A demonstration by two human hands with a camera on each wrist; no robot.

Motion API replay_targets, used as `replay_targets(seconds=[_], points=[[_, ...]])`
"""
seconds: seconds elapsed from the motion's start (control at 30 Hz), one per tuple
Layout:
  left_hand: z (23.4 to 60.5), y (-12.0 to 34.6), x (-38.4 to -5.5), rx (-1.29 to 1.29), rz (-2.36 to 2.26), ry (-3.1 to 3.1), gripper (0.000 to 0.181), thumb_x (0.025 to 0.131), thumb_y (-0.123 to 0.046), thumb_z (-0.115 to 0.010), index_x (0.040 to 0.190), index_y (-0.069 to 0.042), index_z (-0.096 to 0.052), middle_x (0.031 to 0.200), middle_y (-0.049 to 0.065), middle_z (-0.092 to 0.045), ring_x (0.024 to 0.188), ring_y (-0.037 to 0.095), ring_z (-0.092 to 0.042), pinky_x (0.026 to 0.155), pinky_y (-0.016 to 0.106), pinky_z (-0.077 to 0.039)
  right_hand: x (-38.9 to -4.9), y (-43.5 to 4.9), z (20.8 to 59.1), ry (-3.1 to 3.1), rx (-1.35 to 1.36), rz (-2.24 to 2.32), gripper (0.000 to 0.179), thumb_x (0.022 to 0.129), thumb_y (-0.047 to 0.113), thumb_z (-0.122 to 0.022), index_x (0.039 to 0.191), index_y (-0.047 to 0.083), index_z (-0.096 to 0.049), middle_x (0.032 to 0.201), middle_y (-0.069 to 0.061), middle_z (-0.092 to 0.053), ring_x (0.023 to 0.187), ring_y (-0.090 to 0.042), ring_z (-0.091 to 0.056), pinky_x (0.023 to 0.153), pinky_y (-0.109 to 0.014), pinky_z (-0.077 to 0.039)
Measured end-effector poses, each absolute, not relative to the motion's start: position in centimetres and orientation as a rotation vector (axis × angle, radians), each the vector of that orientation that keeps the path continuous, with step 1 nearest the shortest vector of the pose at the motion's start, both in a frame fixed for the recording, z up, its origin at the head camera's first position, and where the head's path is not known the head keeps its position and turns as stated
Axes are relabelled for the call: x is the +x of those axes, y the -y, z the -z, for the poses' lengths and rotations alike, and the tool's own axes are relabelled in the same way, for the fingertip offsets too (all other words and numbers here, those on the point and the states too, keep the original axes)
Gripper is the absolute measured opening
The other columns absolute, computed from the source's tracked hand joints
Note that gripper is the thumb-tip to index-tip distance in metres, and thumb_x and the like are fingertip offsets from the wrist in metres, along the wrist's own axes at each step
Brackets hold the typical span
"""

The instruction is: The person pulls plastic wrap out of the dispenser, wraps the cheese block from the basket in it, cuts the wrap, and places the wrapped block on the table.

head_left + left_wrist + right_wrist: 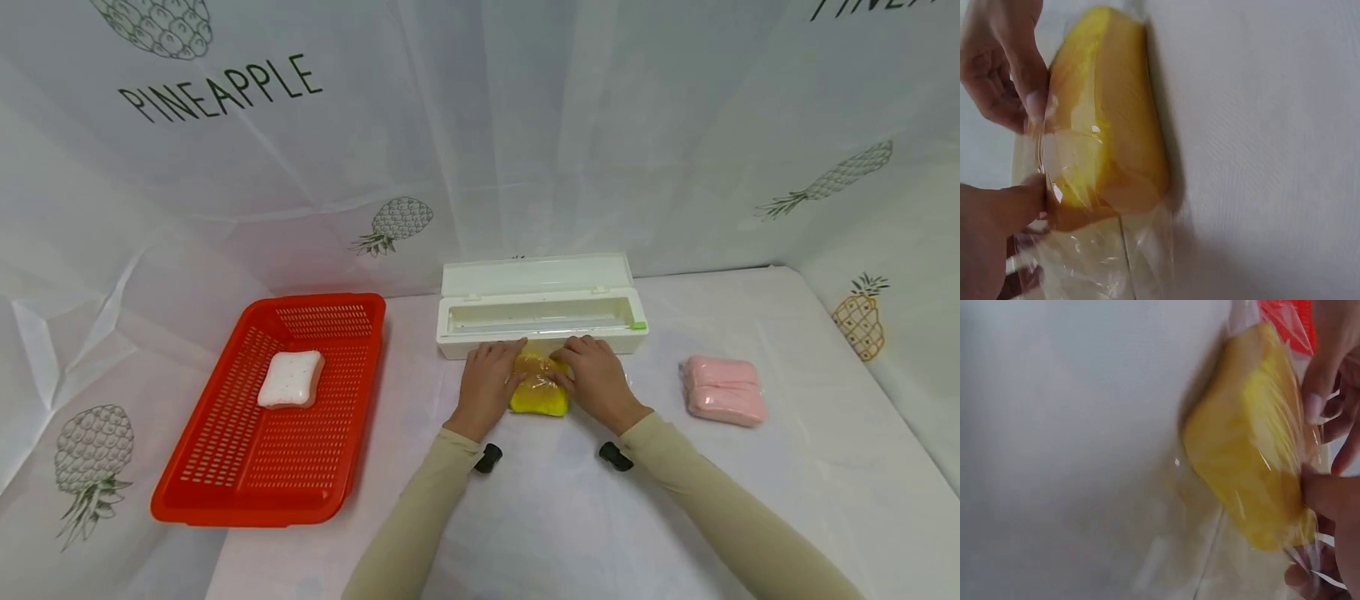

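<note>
A yellow, soft-looking block, possibly a sponge, lies on the table under clear cling film. My left hand is at its left far side; thumb and fingers pinch the film along the block's far edge. From the other side my right hand pinches the same film, its thumb against the block in the right wrist view. Film spreads loosely past the block's ends. Just beyond the hands stands a white cling film dispenser, its lid raised.
A red plastic basket on the left holds a white, bread-slice-shaped block. To the right lies a pink block wrapped in clear film. Behind the table hangs a white cloth printed with pineapples.
</note>
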State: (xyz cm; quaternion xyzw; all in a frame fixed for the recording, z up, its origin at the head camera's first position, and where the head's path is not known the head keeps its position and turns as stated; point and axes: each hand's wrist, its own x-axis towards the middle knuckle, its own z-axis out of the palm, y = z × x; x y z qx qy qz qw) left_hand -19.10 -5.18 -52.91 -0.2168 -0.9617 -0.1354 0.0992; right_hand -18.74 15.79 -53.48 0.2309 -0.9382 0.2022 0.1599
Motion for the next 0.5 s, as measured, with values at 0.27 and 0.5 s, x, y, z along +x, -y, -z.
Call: replay_targets(seconds=[0.27, 0.5], points=[[53.0, 5.4, -19.2, -0.976, 0.372, 2.883, 0.027, 0.105, -0.021, -0.067, 0.130, -0.024, -0.076, 0.126, -0.006, -0.070, 0.125, 0.019, -0.056, 0.110, 0.040, -0.042, -17.1, -16.0, 52.9, 2.878, 0.674, -0.781, 0.032, 0.089, 0.022, -0.087, 0.110, 0.002, -0.074, 0.092, -0.005, -0.076, 0.083, -0.022, -0.070, 0.084, -0.046, -0.058], [52.8, 4.9, -18.2, -1.235, 0.487, 2.860, 0.024, 0.106, -0.017, -0.064, 0.123, -0.025, -0.078, 0.124, -0.013, -0.074, 0.121, 0.016, -0.055, 0.109, 0.041, -0.038, -13.1, -15.8, 52.9, 2.968, 0.515, -0.937, 0.036, 0.088, 0.022, -0.087, 0.111, 0.002, -0.069, 0.074, 0.004, -0.068, 0.064, -0.010, -0.058, 0.062, -0.032, -0.051]])
